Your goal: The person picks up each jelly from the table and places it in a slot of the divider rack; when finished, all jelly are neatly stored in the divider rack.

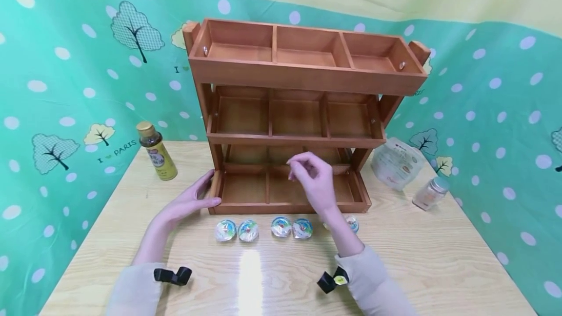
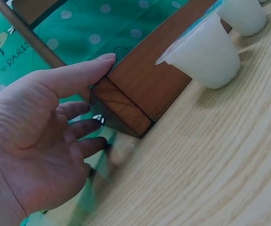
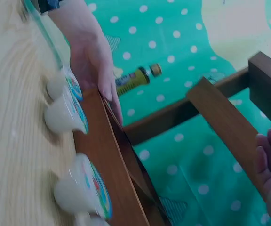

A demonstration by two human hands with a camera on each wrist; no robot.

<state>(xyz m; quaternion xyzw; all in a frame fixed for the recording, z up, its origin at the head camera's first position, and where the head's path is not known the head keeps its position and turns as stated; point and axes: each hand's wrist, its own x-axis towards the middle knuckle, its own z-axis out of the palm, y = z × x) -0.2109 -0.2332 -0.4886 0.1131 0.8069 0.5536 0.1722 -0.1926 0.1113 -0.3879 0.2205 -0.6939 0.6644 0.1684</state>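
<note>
At the left end of a brown wooden rack (image 1: pixel 281 208), my left hand (image 1: pixel 186 203) rests with its thumb straight on the front corner and its fingers beside the side panel. The left wrist view shows that thumb on the rack's corner (image 2: pixel 123 106) and loosely bent fingers on the left hand (image 2: pixel 46 127). My right hand (image 1: pixel 317 184) hovers over the bottom tier, fingers loosely bent, no object visible in them. Several small white cups with printed lids, among them one cup (image 1: pixel 281 227), stand along the rack's front; the right forearm partly hides one.
The rack's upper tiers have three compartments each, the top one (image 1: pixel 307 76) overhanging. A yellow-labelled bottle (image 1: pixel 161 160) stands on the left of the table (image 1: pixel 197 277). To the right are a clear pouch (image 1: pixel 397 164) and a jar with a teal lid (image 1: pixel 431 193). A patterned cloth hangs behind.
</note>
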